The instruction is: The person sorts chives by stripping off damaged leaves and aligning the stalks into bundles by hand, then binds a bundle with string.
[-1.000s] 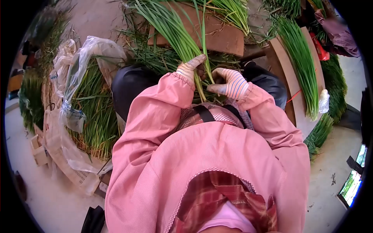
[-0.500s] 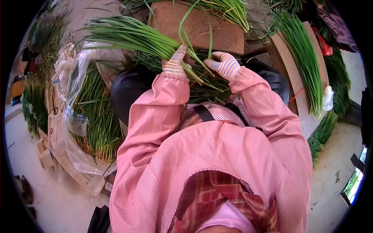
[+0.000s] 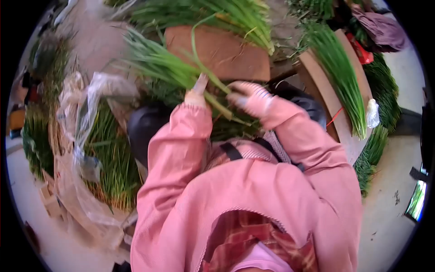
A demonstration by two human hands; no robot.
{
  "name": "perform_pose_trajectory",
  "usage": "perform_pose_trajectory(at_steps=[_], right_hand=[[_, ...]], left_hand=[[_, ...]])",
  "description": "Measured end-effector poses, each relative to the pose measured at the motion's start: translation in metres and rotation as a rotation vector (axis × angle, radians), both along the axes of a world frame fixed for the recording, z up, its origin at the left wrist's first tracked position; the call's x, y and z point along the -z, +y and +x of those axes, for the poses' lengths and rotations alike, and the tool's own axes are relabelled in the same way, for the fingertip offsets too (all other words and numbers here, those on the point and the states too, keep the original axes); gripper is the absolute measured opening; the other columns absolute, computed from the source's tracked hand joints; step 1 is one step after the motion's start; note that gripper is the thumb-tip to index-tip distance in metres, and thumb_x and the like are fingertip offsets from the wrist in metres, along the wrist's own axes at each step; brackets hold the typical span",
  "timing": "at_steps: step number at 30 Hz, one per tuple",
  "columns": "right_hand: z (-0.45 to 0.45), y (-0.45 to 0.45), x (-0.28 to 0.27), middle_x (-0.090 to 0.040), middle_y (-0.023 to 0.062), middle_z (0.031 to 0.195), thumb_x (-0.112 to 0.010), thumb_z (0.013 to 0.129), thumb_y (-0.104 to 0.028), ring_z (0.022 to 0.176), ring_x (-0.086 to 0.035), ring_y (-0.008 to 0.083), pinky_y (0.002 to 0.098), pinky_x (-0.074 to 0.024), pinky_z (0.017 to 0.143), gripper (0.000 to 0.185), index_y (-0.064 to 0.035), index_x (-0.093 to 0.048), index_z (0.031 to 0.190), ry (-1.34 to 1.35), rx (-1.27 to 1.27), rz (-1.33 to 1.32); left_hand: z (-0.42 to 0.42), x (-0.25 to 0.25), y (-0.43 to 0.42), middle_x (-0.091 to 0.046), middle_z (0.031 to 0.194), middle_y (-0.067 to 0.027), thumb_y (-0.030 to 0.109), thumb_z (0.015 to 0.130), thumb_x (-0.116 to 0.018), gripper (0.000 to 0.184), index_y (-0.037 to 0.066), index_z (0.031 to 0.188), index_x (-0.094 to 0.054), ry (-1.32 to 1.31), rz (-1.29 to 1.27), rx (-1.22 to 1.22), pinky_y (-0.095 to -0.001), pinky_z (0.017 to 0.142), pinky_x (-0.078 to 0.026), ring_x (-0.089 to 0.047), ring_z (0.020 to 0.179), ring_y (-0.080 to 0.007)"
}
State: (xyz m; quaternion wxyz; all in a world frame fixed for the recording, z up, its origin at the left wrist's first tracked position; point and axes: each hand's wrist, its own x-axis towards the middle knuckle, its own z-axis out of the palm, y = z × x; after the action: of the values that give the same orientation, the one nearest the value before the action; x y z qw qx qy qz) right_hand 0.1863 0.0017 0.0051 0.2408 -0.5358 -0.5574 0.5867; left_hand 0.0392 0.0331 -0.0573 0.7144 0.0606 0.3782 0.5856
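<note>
A bunch of long green stalks (image 3: 170, 65) is gripped near its lower ends by my left hand (image 3: 198, 92), in a striped glove. The leaves fan out to the upper left, blurred. Beside it, my right hand (image 3: 249, 97), gloved too, has its fingers pressed together at the base of a stalk (image 3: 210, 75) that curves up and loops over. The bunch's cut ends point down between my hands, above loose greens in my lap. Motion blurs both hands, and the right fingertips are partly unclear.
Ahead lies a brown board (image 3: 217, 54) with more greens (image 3: 204, 16) behind it. On the right, a long green bundle (image 3: 337, 75) rests on a curved plank (image 3: 317, 86). At left stands a plastic-lined crate (image 3: 74, 181) of greens. Another person's sleeve (image 3: 380, 29) shows at upper right.
The bunch in my left hand has tilted from upright to the upper left. My right hand has shifted left, near the bunch's lower ends. The view has shifted, showing more greens behind the board.
</note>
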Motion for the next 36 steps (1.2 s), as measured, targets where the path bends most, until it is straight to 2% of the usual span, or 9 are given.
perform_pose_trajectory(at_steps=[4, 8, 11, 12, 16, 22, 31, 34, 36], right_hand=[[-0.016, 0.003, -0.009, -0.056, 0.0172, 0.075, -0.054, 0.074, -0.018, 0.069, -0.054, 0.0336, 0.0366, -0.0445, 0.059, 0.020, -0.0065, -0.056, 0.090, -0.490, -0.264, 0.589], [0.006, 0.012, -0.017, -0.055, 0.0152, 0.068, -0.056, 0.072, -0.024, 0.066, -0.053, 0.0344, 0.0382, -0.0437, 0.055, 0.019, -0.0075, -0.057, 0.082, -0.328, -0.419, 0.711], [0.074, 0.085, 0.018, -0.055, 0.0153, 0.083, -0.061, 0.070, -0.011, 0.073, -0.054, 0.0280, 0.0347, -0.0447, 0.066, 0.026, -0.0027, -0.053, 0.094, -0.315, 0.283, 0.573], [0.093, 0.093, 0.011, -0.054, 0.0155, 0.093, -0.061, 0.070, -0.011, 0.081, -0.054, 0.0252, 0.0332, -0.0445, 0.073, 0.035, -0.0011, -0.048, 0.102, -0.704, 0.378, 0.899], [0.138, 0.135, 0.064, -0.053, 0.0202, 0.102, -0.061, 0.072, -0.033, 0.095, -0.049, 0.0338, 0.0351, -0.0393, 0.082, 0.054, -0.0014, -0.043, 0.112, -0.639, 0.360, 0.407], [0.125, 0.135, 0.037, -0.058, 0.0165, 0.087, -0.059, 0.075, -0.031, 0.079, -0.054, 0.0292, 0.0329, -0.0410, 0.073, 0.043, -0.0016, -0.050, 0.105, -0.857, 0.132, 0.153], [0.109, 0.151, -0.095, -0.057, 0.0074, 0.077, -0.055, 0.079, -0.018, 0.065, -0.052, 0.0195, 0.0304, -0.0438, 0.061, 0.024, -0.0034, -0.049, 0.098, -0.766, 0.278, 0.900], [0.081, 0.142, -0.079, -0.058, 0.0142, 0.081, -0.053, 0.077, -0.018, 0.073, -0.056, 0.0269, 0.0357, -0.0438, 0.064, 0.023, -0.0045, -0.051, 0.096, -1.418, -0.153, 0.667], [0.105, 0.143, -0.028, -0.056, 0.0192, 0.087, -0.051, 0.076, -0.020, 0.082, -0.055, 0.0313, 0.0387, -0.0421, 0.070, 0.022, -0.0046, -0.053, 0.092, -1.404, -0.308, 0.446]], left_hand=[[-0.005, 0.013, -0.013, -0.053, 0.072, -0.0065, 0.037, 0.071, -0.064, 0.037, 0.007, 0.086, -0.050, 0.125, -0.058, 0.185, -0.0347, 0.061, -0.045, -0.051, 0.067, -0.0200], [-0.009, -0.013, -0.009, -0.053, 0.073, -0.0076, 0.024, 0.069, -0.067, 0.029, 0.007, 0.087, -0.052, 0.040, -0.146, 0.281, -0.0374, 0.061, -0.044, -0.052, 0.069, -0.0216], [-0.034, -0.043, 0.011, -0.054, 0.080, -0.0050, 0.005, 0.071, -0.063, 0.022, 0.011, 0.088, -0.050, 0.000, 0.248, -0.218, -0.0382, 0.068, -0.048, -0.053, 0.068, -0.0189], [-0.041, -0.054, 0.015, -0.053, 0.077, -0.0046, 0.004, 0.071, -0.062, 0.023, 0.012, 0.089, -0.050, 0.083, 0.275, -0.257, -0.0388, 0.070, -0.048, -0.051, 0.066, -0.0180], [-0.058, -0.048, 0.023, -0.052, 0.074, 0.0020, 0.011, 0.075, -0.061, 0.020, 0.014, 0.093, -0.051, -0.074, 0.389, -0.231, -0.0329, 0.067, -0.047, -0.051, 0.064, -0.0112], [-0.053, -0.045, 0.021, -0.049, 0.065, 0.0051, 0.017, 0.079, -0.057, 0.014, 0.016, 0.092, -0.054, -0.318, 0.245, -0.197, -0.0259, 0.057, -0.042, -0.044, 0.052, -0.0061], [-0.056, -0.053, 0.014, -0.046, 0.067, 0.0014, 0.010, 0.078, -0.057, 0.025, 0.015, 0.100, -0.047, -0.050, 0.384, -0.192, -0.0293, 0.057, -0.042, -0.044, 0.056, -0.0101], [-0.047, -0.047, 0.009, -0.047, 0.068, -0.0002, 0.013, 0.077, -0.058, 0.026, 0.013, 0.100, -0.047, -0.123, 0.225, -0.210, -0.0303, 0.056, -0.044, -0.045, 0.056, -0.0118], [-0.031, -0.035, 0.004, -0.048, 0.068, -0.0007, 0.016, 0.075, -0.061, 0.027, 0.009, 0.098, -0.048, -0.054, 0.073, -0.179, -0.0304, 0.054, -0.043, -0.047, 0.057, -0.0137]])
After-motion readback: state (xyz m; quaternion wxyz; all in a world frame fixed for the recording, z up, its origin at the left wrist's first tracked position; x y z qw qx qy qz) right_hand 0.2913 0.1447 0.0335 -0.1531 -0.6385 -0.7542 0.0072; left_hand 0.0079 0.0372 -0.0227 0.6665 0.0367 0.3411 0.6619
